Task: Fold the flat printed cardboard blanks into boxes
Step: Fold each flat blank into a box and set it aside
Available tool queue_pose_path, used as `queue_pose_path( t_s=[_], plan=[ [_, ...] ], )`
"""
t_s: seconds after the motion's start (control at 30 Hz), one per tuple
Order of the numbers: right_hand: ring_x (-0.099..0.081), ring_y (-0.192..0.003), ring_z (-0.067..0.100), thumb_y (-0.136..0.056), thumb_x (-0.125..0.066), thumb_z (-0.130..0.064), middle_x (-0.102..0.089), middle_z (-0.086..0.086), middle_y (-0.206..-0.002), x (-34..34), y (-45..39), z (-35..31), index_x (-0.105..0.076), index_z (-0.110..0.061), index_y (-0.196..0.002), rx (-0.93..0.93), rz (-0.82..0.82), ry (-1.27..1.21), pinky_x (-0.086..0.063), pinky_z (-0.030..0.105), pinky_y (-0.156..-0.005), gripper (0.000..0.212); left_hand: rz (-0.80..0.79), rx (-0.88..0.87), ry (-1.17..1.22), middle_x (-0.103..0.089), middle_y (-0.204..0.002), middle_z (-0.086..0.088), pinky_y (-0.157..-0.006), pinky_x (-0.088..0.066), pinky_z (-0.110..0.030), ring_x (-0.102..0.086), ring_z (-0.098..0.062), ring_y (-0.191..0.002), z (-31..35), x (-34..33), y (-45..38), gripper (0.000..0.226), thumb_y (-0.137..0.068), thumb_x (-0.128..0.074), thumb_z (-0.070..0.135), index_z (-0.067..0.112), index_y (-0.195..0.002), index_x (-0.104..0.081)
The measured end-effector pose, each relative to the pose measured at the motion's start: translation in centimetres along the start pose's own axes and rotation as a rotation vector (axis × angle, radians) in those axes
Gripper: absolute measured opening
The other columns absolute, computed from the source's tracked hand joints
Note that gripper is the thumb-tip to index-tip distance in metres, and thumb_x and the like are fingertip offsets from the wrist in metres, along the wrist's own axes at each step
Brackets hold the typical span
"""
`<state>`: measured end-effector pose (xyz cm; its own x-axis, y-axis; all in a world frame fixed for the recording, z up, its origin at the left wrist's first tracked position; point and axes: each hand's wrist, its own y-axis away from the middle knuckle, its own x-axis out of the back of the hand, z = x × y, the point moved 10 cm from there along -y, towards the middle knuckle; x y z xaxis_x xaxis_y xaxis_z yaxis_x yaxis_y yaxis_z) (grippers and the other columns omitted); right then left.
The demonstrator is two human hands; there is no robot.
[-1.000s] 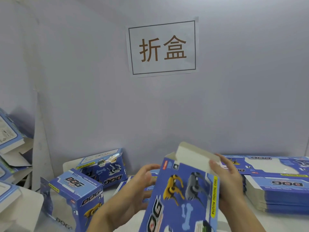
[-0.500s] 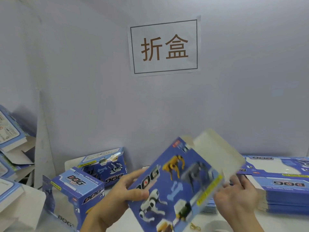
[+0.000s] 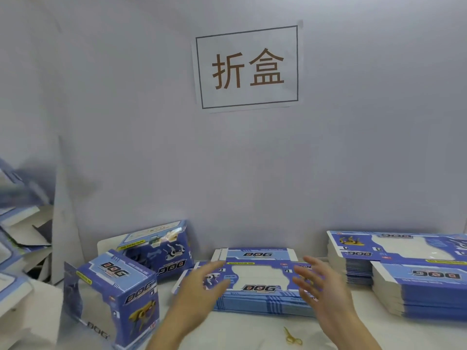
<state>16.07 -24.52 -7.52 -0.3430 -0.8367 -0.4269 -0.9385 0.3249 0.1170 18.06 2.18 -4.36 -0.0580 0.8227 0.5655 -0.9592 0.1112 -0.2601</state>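
Reaching with both empty, spread hands: left hand (image 3: 202,281) and right hand (image 3: 316,281) flank the top blank (image 3: 255,276), long axis crosswise.

Between my left hand (image 3: 202,281) and right hand (image 3: 316,284) the flat stack (image 3: 255,286) lies open to reach, hemmed by folded boxes (image 3: 118,291) on the left, taller stacks (image 3: 417,279) on the right, and the wall (image 3: 252,173) behind.

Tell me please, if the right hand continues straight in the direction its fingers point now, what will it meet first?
Most likely the top flat blank of the middle stack. The right hand is open, with its fingers over that blank's right end. Depth is unclear, so it may already be touching.
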Motion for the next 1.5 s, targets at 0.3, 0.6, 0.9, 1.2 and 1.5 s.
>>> queue_pose_path(
  t_s=[0.3, 0.6, 0.9, 1.2, 1.5],
  plan=[
    [-0.068, -0.085, 0.031, -0.100, -0.048, -0.009, -0.073, 0.013, -0.096, -0.8, -0.5, 1.8, -0.071, -0.017, -0.098, -0.054, -0.002, 0.256, -0.049, 0.031, -0.062, 0.025, -0.119, 0.177, -0.582, -0.019, -0.159, 0.014, -0.117, -0.025, -0.045, -0.017, -0.016, -0.146, -5.1, -4.4, -0.3, 0.065, -0.101, -0.051, 0.040, 0.040, -0.156, -0.015],
    [-0.068, -0.069, 0.027, -0.099, -0.047, -0.009, -0.076, 0.012, -0.082, -1.5, -0.2, 1.8, -0.072, -0.013, -0.098, -0.011, -0.072, 0.224, -0.048, 0.030, -0.059, 0.025, 0.265, 0.034, -0.560, -0.058, -0.136, 0.021, -0.100, -0.033, -0.021, -0.049, -0.008, -0.120, -2.0, -0.6, 0.7, 0.032, -0.105, -0.044, 0.038, 0.048, -0.133, -0.056],
    [-0.073, -0.086, 0.026, -0.100, -0.056, -0.030, -0.074, 0.009, -0.099, -3.6, -0.3, 1.8, -0.069, -0.010, -0.109, 0.074, -0.108, 0.391, -0.058, 0.033, -0.066, 0.025, 0.457, -0.178, -0.407, -0.075, -0.090, 0.010, -0.060, -0.040, -0.010, -0.054, -0.003, -0.065, 2.0, 0.6, 1.7, 0.034, -0.101, -0.053, 0.036, 0.032, -0.133, -0.062],
    [-0.070, -0.103, 0.034, -0.088, -0.066, -0.042, -0.071, 0.012, -0.113, -6.7, 0.8, 2.1, -0.057, -0.016, -0.125, 0.000, -0.306, 0.080, -0.061, 0.045, -0.070, 0.046, 0.394, -0.322, -0.164, -0.075, -0.090, 0.011, -0.078, -0.052, -0.028, -0.065, -0.007, -0.084, 6.0, -0.5, 1.8, 0.015, -0.089, -0.074, 0.025, 0.030, -0.102, -0.080],
    [-0.066, -0.085, 0.031, -0.104, -0.043, -0.007, -0.067, 0.014, -0.096, -3.7, -0.6, 0.5, -0.057, -0.009, -0.113, 0.110, -0.070, 0.200, -0.056, 0.044, -0.073, 0.017, 0.019, -0.170, -0.011, -0.065, -0.107, 0.025, -0.093, -0.049, -0.028, -0.054, 0.003, -0.107, 4.7, -3.5, 0.7, 0.013, -0.080, -0.074, 0.052, 0.047, -0.092, -0.070]
  ],
)
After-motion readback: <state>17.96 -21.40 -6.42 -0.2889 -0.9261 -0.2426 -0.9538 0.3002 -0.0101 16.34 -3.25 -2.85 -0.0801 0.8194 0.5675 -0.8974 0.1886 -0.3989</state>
